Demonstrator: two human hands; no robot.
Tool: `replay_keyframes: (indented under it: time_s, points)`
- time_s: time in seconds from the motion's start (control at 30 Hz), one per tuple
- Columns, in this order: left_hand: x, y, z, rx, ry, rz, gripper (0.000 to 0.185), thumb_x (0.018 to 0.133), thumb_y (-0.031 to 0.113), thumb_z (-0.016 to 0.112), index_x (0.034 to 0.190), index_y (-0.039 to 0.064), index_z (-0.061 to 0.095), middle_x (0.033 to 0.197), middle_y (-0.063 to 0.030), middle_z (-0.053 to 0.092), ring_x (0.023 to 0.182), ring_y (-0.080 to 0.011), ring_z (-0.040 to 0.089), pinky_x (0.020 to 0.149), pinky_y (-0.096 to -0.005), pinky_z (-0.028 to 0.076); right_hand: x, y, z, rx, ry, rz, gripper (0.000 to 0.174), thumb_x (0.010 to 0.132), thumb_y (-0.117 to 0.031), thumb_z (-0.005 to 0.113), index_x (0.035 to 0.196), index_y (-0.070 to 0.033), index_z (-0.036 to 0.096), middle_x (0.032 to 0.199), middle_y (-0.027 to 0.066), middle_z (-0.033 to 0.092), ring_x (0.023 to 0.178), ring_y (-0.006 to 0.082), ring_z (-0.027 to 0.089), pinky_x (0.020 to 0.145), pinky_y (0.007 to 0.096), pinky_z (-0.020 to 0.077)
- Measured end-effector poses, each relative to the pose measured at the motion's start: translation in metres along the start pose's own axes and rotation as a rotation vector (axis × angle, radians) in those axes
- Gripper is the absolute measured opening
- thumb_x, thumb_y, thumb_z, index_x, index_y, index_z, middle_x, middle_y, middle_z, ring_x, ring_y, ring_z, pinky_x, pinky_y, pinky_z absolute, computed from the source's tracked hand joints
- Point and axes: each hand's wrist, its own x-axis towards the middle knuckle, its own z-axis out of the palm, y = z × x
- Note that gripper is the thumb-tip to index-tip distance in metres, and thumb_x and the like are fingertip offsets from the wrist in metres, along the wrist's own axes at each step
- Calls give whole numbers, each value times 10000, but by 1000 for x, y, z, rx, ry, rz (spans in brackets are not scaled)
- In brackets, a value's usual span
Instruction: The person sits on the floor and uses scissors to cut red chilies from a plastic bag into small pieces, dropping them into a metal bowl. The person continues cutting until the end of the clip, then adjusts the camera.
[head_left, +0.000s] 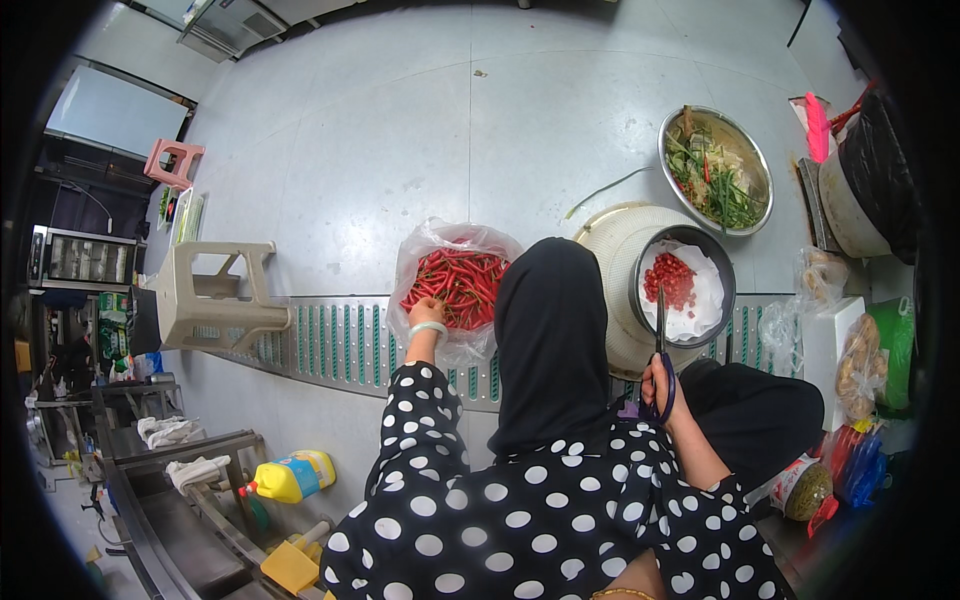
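Note:
My left hand (427, 311), with a pale bangle at the wrist, reaches over the near left side of a clear plastic bag (409, 251) full of red chili peppers (465, 281). Its fingers are bent down at the chilies; whether they grip one cannot be made out. In my right hand (656, 386) is a pair of scissors (661, 337) with dark blue handles. The blades point away from me over a dark round pot (729, 289), lined with white paper or plastic (701, 262). Cut red chili pieces (671, 277) lie on the lining, beneath the blade tips.
The pot rests on an upturned cream plastic basket (615, 232). Beyond it sits a steel bowl (765, 202) of vegetable trimmings. A beige plastic stool (172, 300) stands left, over a floor drain grate (337, 337). A yellow jug (300, 476) is lower left; a white box (825, 360) stands right.

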Motion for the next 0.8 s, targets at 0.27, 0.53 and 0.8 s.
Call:
replay_keyframes:
  time_s: [0.27, 0.53, 0.8]
  points:
    - [-14, 15, -2, 545, 58, 246, 164, 729, 249, 564, 823, 116, 591, 826, -127, 596, 791, -291, 561, 692, -388, 434, 0, -1, 0, -8, 2, 5, 477, 792, -516, 424, 681, -52, 440, 477, -3, 360, 414, 96, 350, 400, 218, 266]
    - [-38, 59, -35, 400, 53, 353, 169, 762, 211, 508, 788, 57, 572, 731, -140, 597, 686, -283, 581, 634, -355, 447, 2, 2, -1, -5, 5, -4, 477, 800, -514, 408, 681, -53, 440, 481, -4, 365, 416, 92, 351, 399, 218, 267]
    - [-113, 156, -87, -554, -320, 528, 99, 862, 122, 412, 866, 30, 447, 697, -137, 604, 515, -85, 493, 507, -184, 409, -1, -3, 7, 0, -29, -12, 457, 813, -490, 399, 679, -56, 436, 479, -9, 362, 406, 89, 347, 395, 216, 265]
